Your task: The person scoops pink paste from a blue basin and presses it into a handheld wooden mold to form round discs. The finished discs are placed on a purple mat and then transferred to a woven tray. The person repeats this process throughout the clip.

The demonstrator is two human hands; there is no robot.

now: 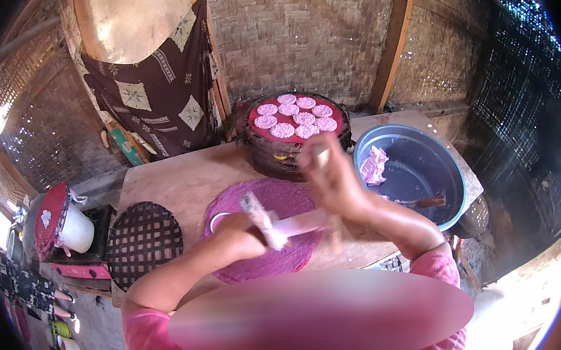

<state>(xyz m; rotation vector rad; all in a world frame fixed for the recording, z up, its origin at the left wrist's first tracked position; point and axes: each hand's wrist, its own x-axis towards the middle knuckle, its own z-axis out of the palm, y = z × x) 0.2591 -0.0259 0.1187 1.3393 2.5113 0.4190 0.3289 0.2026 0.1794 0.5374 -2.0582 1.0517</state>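
Observation:
My left hand (240,232) is low over a round purple cloth-like mat (257,191), against a white ring (213,220) that it partly covers. Its fingers are hidden, so their grip does not show. Above and right of it is a blurred rod (260,215) coated in pale dough, with a pinkish bar running from its lower end toward the right. My right hand (327,184), raised and blurred by motion, is closed around a wooden stick (335,234). Behind it, several flat pink dough discs (304,118) lie on a red-covered round woven basket (272,156).
At the right, a blue-grey plastic basin (427,174) holds a pink dough lump (374,166) and a wooden paddle (426,202). Left on the table (178,177) lies a round dark lattice rack (145,243). Beyond it, a white pot (77,228) stands on a stove (83,270). A person (24,280) is at far left.

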